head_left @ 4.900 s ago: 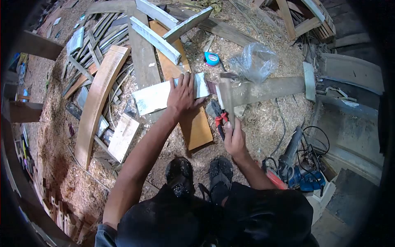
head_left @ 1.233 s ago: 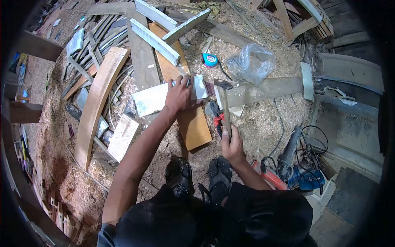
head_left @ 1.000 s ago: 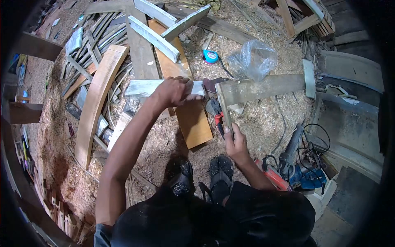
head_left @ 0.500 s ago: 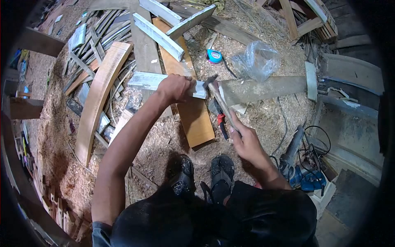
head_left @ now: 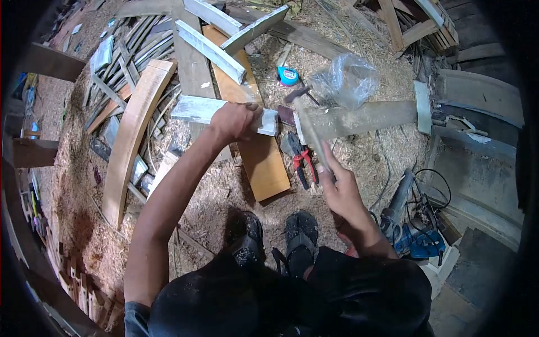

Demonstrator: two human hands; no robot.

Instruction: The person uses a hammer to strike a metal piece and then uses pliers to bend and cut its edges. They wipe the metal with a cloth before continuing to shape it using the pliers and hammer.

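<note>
My left hand [head_left: 236, 120] is closed round a whitish wooden piece [head_left: 193, 109], which lies across an orange-brown board [head_left: 266, 168]. In my right hand [head_left: 338, 185] is the wooden handle of a hammer [head_left: 306, 115], its dark head just right of the whitish piece's end and apart from it. Beyond that end lies a small dark reddish block [head_left: 286, 115]. Red-handled pliers [head_left: 301, 163] rest on the sawdust below the hammer. A grey plank [head_left: 365, 119] extends to the right.
A blue tape measure [head_left: 288, 76] and a clear plastic bag [head_left: 351, 81] lie ahead. Joined whitish pieces [head_left: 210, 50] are at the top. On the left is a curved board [head_left: 135, 140] beside scrap strips. A blue power tool [head_left: 418, 241] with a cable sits at the right.
The hammer head has lifted away from the end of the whitish piece, moving up and right. The pliers and the reddish block now show more fully. My left hand keeps its hold.
</note>
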